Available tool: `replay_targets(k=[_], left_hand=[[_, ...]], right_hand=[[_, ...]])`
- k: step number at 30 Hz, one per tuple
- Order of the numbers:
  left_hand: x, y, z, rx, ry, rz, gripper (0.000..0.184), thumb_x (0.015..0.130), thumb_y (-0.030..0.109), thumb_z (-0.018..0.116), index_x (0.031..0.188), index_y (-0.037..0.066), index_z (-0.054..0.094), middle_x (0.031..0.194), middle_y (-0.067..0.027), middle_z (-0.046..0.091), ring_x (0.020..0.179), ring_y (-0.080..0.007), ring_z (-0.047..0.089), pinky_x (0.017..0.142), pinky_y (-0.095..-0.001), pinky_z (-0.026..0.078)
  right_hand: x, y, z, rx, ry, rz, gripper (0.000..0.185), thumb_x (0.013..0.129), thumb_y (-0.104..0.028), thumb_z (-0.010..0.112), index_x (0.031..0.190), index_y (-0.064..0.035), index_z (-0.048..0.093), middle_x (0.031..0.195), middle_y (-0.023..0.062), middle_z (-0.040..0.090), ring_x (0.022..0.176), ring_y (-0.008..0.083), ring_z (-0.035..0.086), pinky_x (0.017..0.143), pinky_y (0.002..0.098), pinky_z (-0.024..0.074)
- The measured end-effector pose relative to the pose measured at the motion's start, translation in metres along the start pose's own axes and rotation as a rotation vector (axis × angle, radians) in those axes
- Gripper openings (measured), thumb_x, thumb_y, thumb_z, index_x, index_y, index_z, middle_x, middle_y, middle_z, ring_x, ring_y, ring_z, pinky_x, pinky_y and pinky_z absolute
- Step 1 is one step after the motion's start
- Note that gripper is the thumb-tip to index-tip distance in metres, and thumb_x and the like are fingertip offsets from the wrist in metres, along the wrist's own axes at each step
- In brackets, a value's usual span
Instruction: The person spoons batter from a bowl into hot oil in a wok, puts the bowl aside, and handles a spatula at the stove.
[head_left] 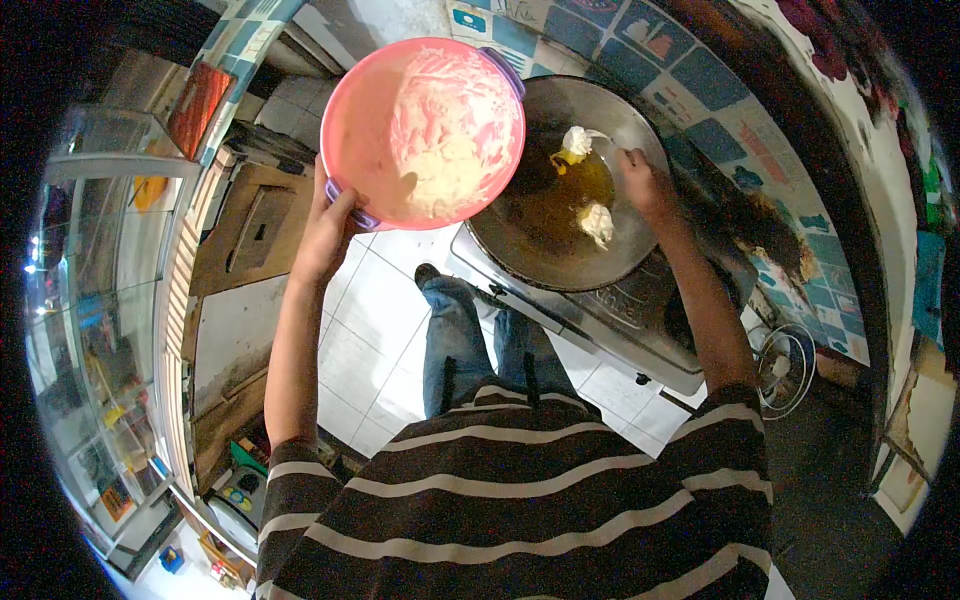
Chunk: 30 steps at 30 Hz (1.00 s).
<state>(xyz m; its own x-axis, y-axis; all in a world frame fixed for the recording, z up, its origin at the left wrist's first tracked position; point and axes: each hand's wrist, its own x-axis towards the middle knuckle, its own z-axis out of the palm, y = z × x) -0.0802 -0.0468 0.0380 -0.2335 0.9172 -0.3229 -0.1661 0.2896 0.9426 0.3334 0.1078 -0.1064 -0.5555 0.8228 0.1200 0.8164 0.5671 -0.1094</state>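
My left hand (332,222) grips the purple handle of a pink basin (338,130), which is tilted beside the pan. Pale, sticky batter (445,170) coats the inside of the basin. Above a wide metal wok (520,245) with oil (545,212) in it, my right hand (645,185) is closed on what looks like a spoon (604,136), mostly hidden by the fingers. A white lump of batter (577,140) is at the spoon's end. Another batter lump (596,225) lies in the oil, nearer to me.
The wok stands on a metal gas stove (570,315). Patterned tiles (710,75) cover the wall behind, stained near the stove. A glass display case (110,270) and a wooden cabinet (250,225) are on the left. A wire fan guard (785,370) is at right.
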Motion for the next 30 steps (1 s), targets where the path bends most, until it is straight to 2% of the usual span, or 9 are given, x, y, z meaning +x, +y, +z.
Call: replay_targets(k=[2,5,8,11,20,23,27,29,30], left_hand=[[0.000,0.001,-0.001,-0.007,-0.004,-0.055,0.068,0.090,0.006,0.043,0.147,0.016,0.008,0.144,-0.0107,0.031,0.128,-0.0241,0.037,0.104,-0.0365,0.034],[0.004,-0.007,-0.005,-0.030,0.010,0.015,0.069,0.085,0.004,0.047,0.144,0.017,0.014,0.094,-0.0026,0.050,0.077,-0.0094,0.052,0.067,-0.0275,0.050],[0.001,-0.002,-0.003,-0.016,0.014,0.001,0.071,0.085,0.004,0.047,0.145,0.017,0.013,0.094,-0.0022,0.050,0.077,-0.0096,0.053,0.068,-0.0277,0.050],[0.002,-0.004,-0.001,-0.028,0.048,0.010,0.071,0.084,0.003,0.047,0.145,0.018,0.013,0.095,-0.0026,0.051,0.078,-0.0099,0.053,0.068,-0.0282,0.050],[-0.002,0.001,-0.003,0.022,0.027,-0.006,0.072,0.083,0.003,0.047,0.144,0.019,0.014,0.096,-0.0035,0.051,0.078,-0.0105,0.053,0.068,-0.0284,0.051],[-0.001,-0.001,-0.002,-0.006,0.027,-0.021,0.072,0.083,0.004,0.047,0.145,0.020,0.013,0.095,-0.0034,0.051,0.077,-0.0109,0.053,0.068,-0.0288,0.051],[-0.004,0.001,0.003,-0.012,0.022,-0.009,0.071,0.084,0.004,0.046,0.144,0.019,0.014,0.100,-0.0039,0.051,0.080,-0.0116,0.053,0.068,-0.0285,0.051],[0.000,-0.009,-0.001,-0.026,0.018,-0.015,0.069,0.084,0.004,0.046,0.144,0.019,0.016,0.103,-0.0040,0.051,0.081,-0.0115,0.053,0.069,-0.0277,0.050],[-0.001,-0.008,0.002,-0.009,0.012,0.002,0.068,0.084,0.004,0.047,0.143,0.018,0.016,0.105,-0.0046,0.050,0.083,-0.0121,0.053,0.069,-0.0278,0.050]], right_hand=[[0.003,-0.001,0.005,-0.049,0.000,0.017,0.034,0.079,0.001,0.044,0.113,-0.0026,0.049,0.096,0.0230,0.053,0.078,0.0413,0.059,0.064,0.0445,0.0501],[0.002,-0.006,-0.008,0.039,-0.010,0.014,0.035,0.080,0.000,0.044,0.114,-0.0023,0.049,0.099,0.0235,0.053,0.079,0.0415,0.059,0.065,0.0451,0.0495],[0.002,-0.018,-0.029,0.087,0.005,0.071,0.032,0.081,-0.001,0.044,0.113,-0.0014,0.049,0.100,0.0239,0.053,0.080,0.0418,0.059,0.067,0.0463,0.0488],[-0.002,-0.007,-0.016,0.038,0.077,-0.013,0.030,0.082,-0.002,0.043,0.111,-0.0012,0.049,0.098,0.0243,0.054,0.079,0.0421,0.058,0.067,0.0472,0.0483],[-0.005,-0.010,-0.013,0.080,0.001,0.190,0.026,0.082,-0.004,0.045,0.107,-0.0009,0.052,0.091,0.0246,0.058,0.082,0.0406,0.059,0.066,0.0452,0.0493],[-0.005,-0.006,-0.006,0.135,0.063,0.098,0.023,0.084,-0.005,0.045,0.105,-0.0003,0.053,0.090,0.0251,0.059,0.084,0.0407,0.059,0.066,0.0463,0.0491],[0.005,-0.002,0.009,0.123,0.146,0.293,0.020,0.086,-0.008,0.047,0.102,-0.0011,0.057,0.088,0.0235,0.061,0.082,0.0402,0.060,0.069,0.0466,0.0482],[0.011,-0.010,-0.014,0.115,0.152,0.312,0.019,0.087,-0.010,0.048,0.101,-0.0017,0.057,0.085,0.0224,0.061,0.082,0.0392,0.060,0.070,0.0458,0.0478],[0.009,-0.006,-0.013,0.212,0.169,0.369,0.018,0.088,-0.013,0.049,0.100,-0.0022,0.058,0.084,0.0201,0.062,0.081,0.0367,0.061,0.071,0.0442,0.0480]])
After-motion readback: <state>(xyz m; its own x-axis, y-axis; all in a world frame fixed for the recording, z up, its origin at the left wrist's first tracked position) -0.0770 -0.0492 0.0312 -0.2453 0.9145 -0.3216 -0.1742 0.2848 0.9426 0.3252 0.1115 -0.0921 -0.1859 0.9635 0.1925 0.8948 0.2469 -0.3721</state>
